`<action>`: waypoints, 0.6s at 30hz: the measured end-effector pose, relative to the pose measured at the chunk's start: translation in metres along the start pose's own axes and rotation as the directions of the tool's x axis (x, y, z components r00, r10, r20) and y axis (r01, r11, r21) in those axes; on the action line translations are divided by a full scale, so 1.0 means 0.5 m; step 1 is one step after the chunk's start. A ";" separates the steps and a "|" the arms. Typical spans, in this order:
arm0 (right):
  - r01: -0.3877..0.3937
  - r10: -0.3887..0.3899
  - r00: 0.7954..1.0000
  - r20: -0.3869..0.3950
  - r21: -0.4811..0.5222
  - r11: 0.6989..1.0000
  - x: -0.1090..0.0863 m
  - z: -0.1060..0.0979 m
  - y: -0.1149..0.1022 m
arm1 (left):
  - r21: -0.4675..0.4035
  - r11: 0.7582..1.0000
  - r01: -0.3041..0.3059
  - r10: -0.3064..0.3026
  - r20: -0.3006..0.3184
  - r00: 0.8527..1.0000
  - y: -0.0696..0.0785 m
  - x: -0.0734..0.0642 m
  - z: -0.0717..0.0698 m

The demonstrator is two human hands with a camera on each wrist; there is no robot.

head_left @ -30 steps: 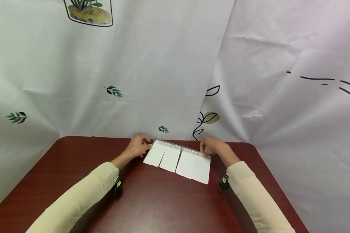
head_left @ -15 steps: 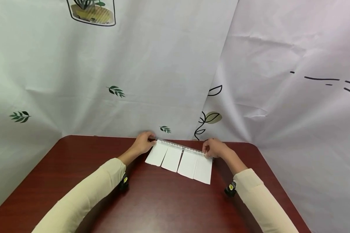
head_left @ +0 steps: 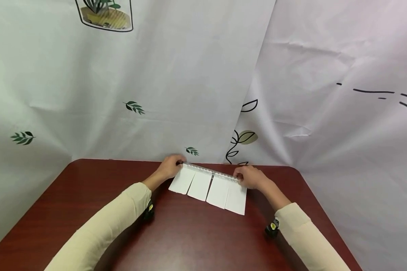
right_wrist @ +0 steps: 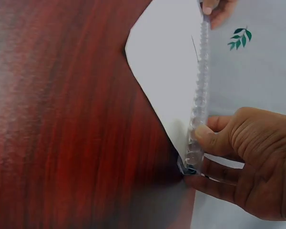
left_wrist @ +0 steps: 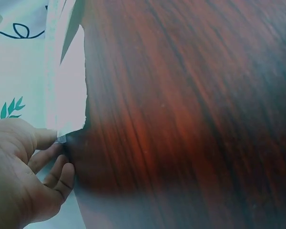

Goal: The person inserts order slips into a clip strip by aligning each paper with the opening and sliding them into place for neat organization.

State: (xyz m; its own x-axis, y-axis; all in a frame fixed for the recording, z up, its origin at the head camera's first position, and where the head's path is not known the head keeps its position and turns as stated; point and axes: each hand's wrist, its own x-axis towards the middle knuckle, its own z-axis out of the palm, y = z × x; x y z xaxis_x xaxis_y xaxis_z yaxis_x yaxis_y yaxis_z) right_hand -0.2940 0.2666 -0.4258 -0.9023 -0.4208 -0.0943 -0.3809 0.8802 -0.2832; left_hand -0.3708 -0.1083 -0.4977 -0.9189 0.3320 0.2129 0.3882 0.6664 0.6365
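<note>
A clear plastic strip (head_left: pixel 213 172) with a row of round bumps runs along the top edge of several white paper pieces (head_left: pixel 199 185), near the table's back edge. My left hand (head_left: pixel 169 166) pinches the strip's left end between thumb and fingers; in the left wrist view a small clear corner pokes out by the thumb. At the other end my right hand (head_left: pixel 252 177) grips the strip, its thumb pressed on the bumps (right_wrist: pixel 199 102) and its fingers behind. The right hand covers the top of the rightmost paper in the head view.
Under both arms lies a dark red wooden table (head_left: pixel 190 237). A white printed curtain (head_left: pixel 176 94) hangs right behind its back edge. Small black cameras (head_left: pixel 272 228) sit at both wrists.
My left hand has come right and closed on the strip's left end. My right hand has turned and shifted a little to the right along the strip. The papers stay nearly in place.
</note>
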 end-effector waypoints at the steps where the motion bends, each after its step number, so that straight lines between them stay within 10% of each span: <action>1: 0.003 -0.003 1.000 -0.002 0.000 1.000 0.000 0.001 0.000 | 0.007 1.000 -0.006 0.006 -0.005 1.000 0.004 -0.002 -0.002; 9: 0.062 -0.062 0.998 -0.021 -0.008 0.998 0.005 0.005 0.004 | 0.023 0.999 0.037 -0.037 0.020 0.999 0.056 -0.029 -0.035; 18: 0.096 -0.098 0.993 -0.060 -0.032 0.995 0.033 0.011 -0.004 | 0.050 0.999 0.011 -0.012 0.003 1.000 0.002 -0.037 -0.039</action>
State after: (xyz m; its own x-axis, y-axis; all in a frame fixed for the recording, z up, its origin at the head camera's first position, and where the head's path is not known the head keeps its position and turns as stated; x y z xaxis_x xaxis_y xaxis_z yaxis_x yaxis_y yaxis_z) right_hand -0.3072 0.2565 -0.4319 -0.8713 -0.4907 -0.0088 -0.4718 0.8424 -0.2603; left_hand -0.3550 -0.1270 -0.4865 -0.9232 0.3260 0.2035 0.3806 0.7028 0.6010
